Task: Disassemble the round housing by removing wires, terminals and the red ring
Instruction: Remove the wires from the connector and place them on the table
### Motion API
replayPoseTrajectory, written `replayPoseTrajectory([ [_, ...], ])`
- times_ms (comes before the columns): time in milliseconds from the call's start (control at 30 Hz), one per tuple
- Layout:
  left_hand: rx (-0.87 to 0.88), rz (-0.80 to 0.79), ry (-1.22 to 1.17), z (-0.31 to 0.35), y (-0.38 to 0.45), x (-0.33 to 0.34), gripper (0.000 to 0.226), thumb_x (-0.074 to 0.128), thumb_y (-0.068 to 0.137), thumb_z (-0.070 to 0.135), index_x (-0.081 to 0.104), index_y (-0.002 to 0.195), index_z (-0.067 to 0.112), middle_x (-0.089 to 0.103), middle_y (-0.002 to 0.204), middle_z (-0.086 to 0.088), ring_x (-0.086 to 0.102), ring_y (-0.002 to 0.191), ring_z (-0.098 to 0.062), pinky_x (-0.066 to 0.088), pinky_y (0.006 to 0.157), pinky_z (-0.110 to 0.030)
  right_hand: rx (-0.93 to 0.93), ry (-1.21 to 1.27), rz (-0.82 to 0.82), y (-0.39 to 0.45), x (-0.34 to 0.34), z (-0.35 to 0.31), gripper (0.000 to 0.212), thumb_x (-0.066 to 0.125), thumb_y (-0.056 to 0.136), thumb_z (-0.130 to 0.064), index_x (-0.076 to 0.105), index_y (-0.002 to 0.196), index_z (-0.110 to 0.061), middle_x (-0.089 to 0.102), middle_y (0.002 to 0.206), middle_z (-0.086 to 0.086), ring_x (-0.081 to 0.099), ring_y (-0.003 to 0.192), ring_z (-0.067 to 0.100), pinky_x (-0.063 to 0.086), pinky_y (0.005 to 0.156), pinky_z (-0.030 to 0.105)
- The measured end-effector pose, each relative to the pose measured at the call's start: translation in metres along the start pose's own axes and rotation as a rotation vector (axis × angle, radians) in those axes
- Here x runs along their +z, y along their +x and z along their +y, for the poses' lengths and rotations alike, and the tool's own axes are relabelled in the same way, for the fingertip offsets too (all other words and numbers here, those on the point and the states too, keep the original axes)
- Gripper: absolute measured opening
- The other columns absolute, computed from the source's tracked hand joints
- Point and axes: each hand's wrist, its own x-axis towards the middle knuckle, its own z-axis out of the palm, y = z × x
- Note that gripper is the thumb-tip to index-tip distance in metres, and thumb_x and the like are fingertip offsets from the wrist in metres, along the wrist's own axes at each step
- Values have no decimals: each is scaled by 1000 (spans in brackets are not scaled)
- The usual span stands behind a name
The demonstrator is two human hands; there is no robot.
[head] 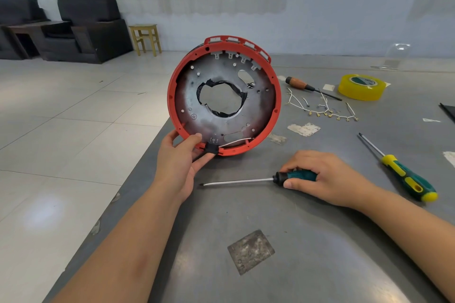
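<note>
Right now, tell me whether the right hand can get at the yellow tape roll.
Probably not freely: the right hand grips a screwdriver, and the tape roll lies far back past loose wires. The table between looks open.

Bench layout, head view

Round housing (pixel 224 96) on edge at table (pixel 320 241) left; loose wires (pixel 322 108) right of it, tape roll (pixel 361 86) behind; possibly a clear cover (pixel 396 56) farthest back.

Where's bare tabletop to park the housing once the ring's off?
Best patch: near edge of the table, below the screwdriver under the right hand, beside the grey residue square. Crowded: far right, with loose wires, tape roll, yellow-green screwdriver. Left hand holds the housing.
</note>
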Motion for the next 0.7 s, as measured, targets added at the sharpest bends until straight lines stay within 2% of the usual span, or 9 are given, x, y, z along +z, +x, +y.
replayPoseTrajectory([
  [133, -11, -30, -5, 1, 1, 0, 54, 75, 91, 5, 54, 137, 23, 80, 98, -7, 78, 95, -27, 64, 73, -40, -15, -28, 4, 2, 3, -2, 28, 72, 90, -43, 75, 111, -25, 68, 105, -14, 63, 101, 4, 53, 91, 32],
  [200, -15, -42, -16, 1, 1, 0, 55, 77, 89, 5, 53, 135, 24, 80, 97, -9, 78, 93, -28, 64, 74, -41, -23, -47, 8, 2, 3, -3, 27, 74, 90, -44, 75, 111, -27, 67, 105, -15, 63, 102, 3, 53, 90, 31],
  [300, -29, -54, -55, 1, -1, 1, 60, 80, 85, 4, 52, 133, 29, 78, 110, -14, 77, 99, -34, 64, 74, -42, -22, -93, -15, 1, 2, -6, 32, 69, 92, -52, 73, 114, -29, 66, 108, -15, 62, 104, 4, 53, 91, 32],
  [400, -31, -54, -90, 1, -5, 3, 74, 82, 84, 2, 46, 139, 36, 71, 125, -15, 74, 108, -38, 64, 74, -43, 26, -138, -18, 2, -2, -11, 42, 52, 95, -63, 69, 119, -34, 63, 108, -18, 60, 101, 2, 52, 90, 31],
  [500, -28, -54, -102, 0, -8, 5, 86, 82, 84, 1, 38, 148, 40, 65, 132, -15, 75, 101, -33, 64, 72, -42, 55, -129, 131, 12, -3, -17, 33, 54, 99, -53, 70, 117, -32, 60, 96, -20, 59, 87, 3, 52, 81, 33],
  [600, -35, -66, -104, 0, -10, 7, 81, 80, 87, 2, 39, 150, 31, 65, 135, -19, 72, 94, -27, 64, 72, -39, 81, -150, 323, 37, -7, -26, 14, 65, 96, -38, 74, 105, -30, 57, 85, -17, 52, 75, 2, 51, 74, 35],
  [667, -33, -74, -96, 0, -11, 8, 71, 79, 87, 2, 45, 144, 28, 66, 133, -19, 72, 95, -27, 64, 72, -38, 83, -201, 376, 57, -12, -33, 11, 67, 94, -32, 76, 98, -27, 60, 87, -13, 53, 78, 5, 50, 76, 36],
  [700, -34, -77, -96, 0, -12, 8, 67, 79, 87, 2, 47, 141, 28, 67, 133, -20, 72, 95, -27, 64, 72, -38, 65, -259, 375, 66, -13, -36, 12, 67, 94, -31, 77, 97, -25, 64, 91, -8, 57, 83, 13, 50, 79, 39],
])
